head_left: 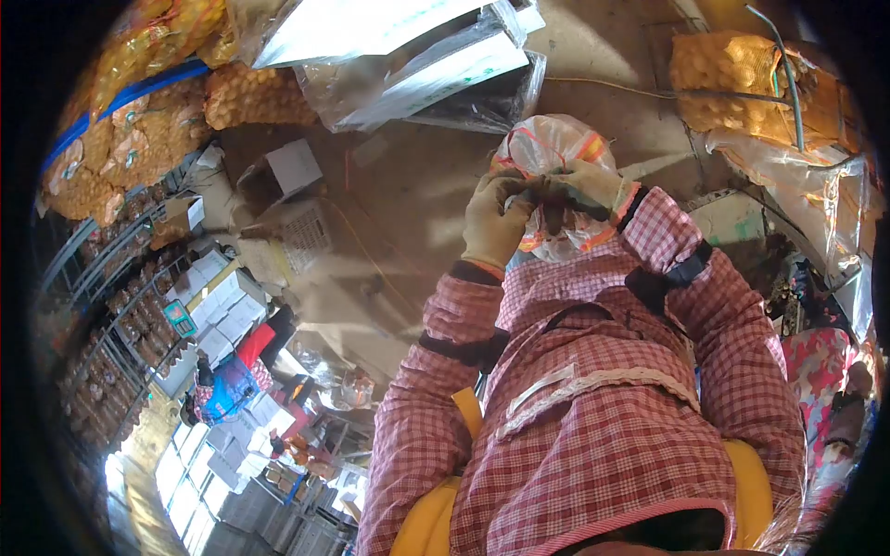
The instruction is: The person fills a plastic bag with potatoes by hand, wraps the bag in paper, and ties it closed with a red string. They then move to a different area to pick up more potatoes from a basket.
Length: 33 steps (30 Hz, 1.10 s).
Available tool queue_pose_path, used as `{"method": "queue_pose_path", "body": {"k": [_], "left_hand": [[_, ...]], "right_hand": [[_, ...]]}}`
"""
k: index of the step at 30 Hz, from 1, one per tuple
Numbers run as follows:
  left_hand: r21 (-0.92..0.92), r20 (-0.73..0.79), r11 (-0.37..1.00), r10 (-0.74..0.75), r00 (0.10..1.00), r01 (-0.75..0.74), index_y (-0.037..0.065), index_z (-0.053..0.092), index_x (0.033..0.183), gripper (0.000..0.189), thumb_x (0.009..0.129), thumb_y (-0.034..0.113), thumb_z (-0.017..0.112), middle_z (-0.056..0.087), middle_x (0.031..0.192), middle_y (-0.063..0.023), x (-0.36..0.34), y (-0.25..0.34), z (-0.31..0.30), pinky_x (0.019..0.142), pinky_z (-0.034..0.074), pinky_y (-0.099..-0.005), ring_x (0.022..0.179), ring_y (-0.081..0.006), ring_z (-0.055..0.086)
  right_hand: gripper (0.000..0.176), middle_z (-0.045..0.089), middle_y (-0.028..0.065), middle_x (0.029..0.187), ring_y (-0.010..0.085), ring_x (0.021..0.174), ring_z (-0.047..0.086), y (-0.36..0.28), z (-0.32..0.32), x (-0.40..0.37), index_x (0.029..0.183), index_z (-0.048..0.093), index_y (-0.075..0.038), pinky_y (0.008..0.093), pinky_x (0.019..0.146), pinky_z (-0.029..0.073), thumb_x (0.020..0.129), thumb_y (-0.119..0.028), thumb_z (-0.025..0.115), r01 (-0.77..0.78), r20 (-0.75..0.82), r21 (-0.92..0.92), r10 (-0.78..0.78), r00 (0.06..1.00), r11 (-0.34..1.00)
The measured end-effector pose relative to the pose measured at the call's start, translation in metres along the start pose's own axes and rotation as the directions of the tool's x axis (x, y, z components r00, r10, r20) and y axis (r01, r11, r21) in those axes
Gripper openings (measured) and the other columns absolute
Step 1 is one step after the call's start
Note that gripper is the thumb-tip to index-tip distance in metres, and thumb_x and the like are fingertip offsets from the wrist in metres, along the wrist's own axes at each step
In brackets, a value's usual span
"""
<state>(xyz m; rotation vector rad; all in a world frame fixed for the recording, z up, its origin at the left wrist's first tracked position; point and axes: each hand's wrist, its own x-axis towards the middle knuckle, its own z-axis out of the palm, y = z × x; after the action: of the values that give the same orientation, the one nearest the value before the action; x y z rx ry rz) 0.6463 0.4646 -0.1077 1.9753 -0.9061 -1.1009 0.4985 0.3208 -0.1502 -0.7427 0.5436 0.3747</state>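
Note:
My left hand point(494, 221), in a pale work glove, is closed in a pinch at the near left side of a clear plastic bag point(559, 139) with orange and red stripes. The gloved right hand point(593, 188) grips the bag's other side, fingers bent toward the left hand. Between the hands a dark brown patch point(554, 208) shows; I cannot make out whether it is inside the bag. The bag sits in front of my lap, over the checked red smock point(603, 389).
Filled net sacks point(255, 95) stand at the upper left, and another net sack point(732, 83) at the upper right. A white box in plastic wrap point(436, 83) lies ahead. Cartons point(294, 167) are on the floor at left. People in coloured clothes point(227, 389) are among stacked boxes.

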Motion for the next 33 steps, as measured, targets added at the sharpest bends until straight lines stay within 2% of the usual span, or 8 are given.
{"method": "queue_pose_path", "body": {"k": [7, 12, 21, 23, 26, 28, 30, 33], "left_hand": [[0.169, -0.145, 0.985, 0.067, 0.987, -0.042, 0.003, 0.068, 0.093, 0.019, 0.076, 0.011, 0.07, 0.064, 0.108, -0.0123, -0.002, 0.012, 0.01, 0.086, 0.049, -0.0372, 0.101, -0.0301, 0.061], [0.319, -0.089, 0.93, 0.218, 0.972, -0.179, 0.001, 0.067, 0.095, 0.02, 0.076, 0.006, 0.069, 0.064, 0.107, -0.0129, 0.001, 0.029, 0.02, 0.087, 0.049, -0.0361, 0.1, -0.0293, 0.063], [-0.256, -0.14, 0.963, -0.12, 0.983, 0.082, 0.002, 0.068, 0.091, 0.017, 0.076, 0.01, 0.072, 0.064, 0.103, -0.0118, -0.019, 0.02, 0.022, 0.082, 0.05, -0.0348, 0.096, -0.0287, 0.062], [0.178, -0.132, 0.967, 0.205, 0.97, -0.18, 0.001, 0.067, 0.097, 0.018, 0.08, 0.007, 0.07, 0.06, 0.111, -0.0104, -0.034, 0.035, 0.022, 0.079, 0.05, -0.0295, 0.096, -0.0191, 0.062], [0.299, -0.046, 0.918, 0.286, 0.957, -0.26, 0.001, 0.068, 0.096, 0.015, 0.082, 0.004, 0.068, 0.06, 0.106, -0.01, -0.045, 0.056, 0.027, 0.079, 0.05, -0.0278, 0.097, -0.0173, 0.061], [0.156, -0.038, 0.964, 0.224, 0.974, -0.215, 0.003, 0.065, 0.109, 0.029, 0.08, 0.001, 0.067, 0.062, 0.1, -0.0089, -0.043, 0.043, 0.026, 0.076, 0.05, -0.0278, 0.095, -0.0176, 0.062], [-0.462, 0.004, 0.856, -0.261, 0.965, 0.233, 0.004, 0.055, 0.126, 0.047, 0.08, -0.001, 0.066, 0.061, 0.1, -0.0068, -0.038, 0.039, 0.016, 0.072, 0.05, -0.0266, 0.088, -0.0168, 0.063], [-0.501, 0.214, 0.776, -0.316, 0.924, 0.382, -0.001, 0.039, 0.139, 0.061, 0.083, 0.004, 0.061, 0.06, 0.116, -0.0127, -0.018, 0.017, 0.015, 0.072, 0.052, -0.0285, 0.081, -0.0155, 0.063]], "right_hand": [[0.037, 0.068, 0.0076, 0.073, 0.013, 0.057, 0.063, -0.002, 0.014, -0.007, 0.105, 0.069, -0.004, 0.0244, 0.05, 0.047, 0.096, -0.038, 0.056, 0.084, -0.054, 0.296, -0.071, 0.996, 0.951], [0.039, 0.067, 0.0097, 0.07, 0.0173, 0.058, 0.064, 0.003, -0.007, -0.004, 0.102, 0.068, -0.002, 0.0271, 0.051, 0.048, 0.096, -0.039, 0.055, -0.047, -0.038, -0.154, 0.042, 0.998, 0.987], [0.031, 0.069, 0.0107, 0.078, 0.0161, 0.068, 0.065, 0.013, -0.008, -0.023, 0.103, 0.068, 0.0, 0.0289, 0.061, 0.05, 0.093, -0.028, 0.061, 0.183, 0.02, 0.311, -0.199, 0.98, 0.933], [0.03, 0.07, 0.0106, 0.081, 0.0165, 0.07, 0.066, 0.013, -0.006, -0.026, 0.105, 0.068, 0.001, 0.0292, 0.063, 0.051, 0.092, -0.025, 0.063, 0.173, 0.013, 0.238, -0.182, 0.983, 0.956], [0.027, 0.07, 0.0104, 0.088, 0.0173, 0.074, 0.067, 0.018, -0.017, -0.023, 0.107, 0.067, 0.003, 0.0297, 0.067, 0.053, 0.087, -0.016, 0.067, 0.163, 0.028, 0.182, -0.171, 0.985, 0.97], [0.027, 0.071, 0.0102, 0.092, 0.0177, 0.076, 0.067, 0.012, -0.021, -0.022, 0.107, 0.067, 0.004, 0.0298, 0.07, 0.053, 0.085, -0.011, 0.068, 0.171, 0.045, 0.191, -0.182, 0.982, 0.967], [0.03, 0.071, 0.0101, 0.096, 0.0178, 0.084, 0.067, 0.005, -0.024, -0.025, 0.109, 0.067, 0.003, 0.0305, 0.076, 0.054, 0.079, -0.004, 0.069, 0.17, 0.004, 0.07, -0.171, 0.985, 0.983], [0.034, 0.071, 0.0081, 0.101, 0.0159, 0.091, 0.066, 0.0, -0.024, -0.027, 0.11, 0.068, 0.0, 0.031, 0.081, 0.053, 0.076, -0.001, 0.069, 0.227, -0.016, -0.268, -0.24, 0.971, 0.936]]}}
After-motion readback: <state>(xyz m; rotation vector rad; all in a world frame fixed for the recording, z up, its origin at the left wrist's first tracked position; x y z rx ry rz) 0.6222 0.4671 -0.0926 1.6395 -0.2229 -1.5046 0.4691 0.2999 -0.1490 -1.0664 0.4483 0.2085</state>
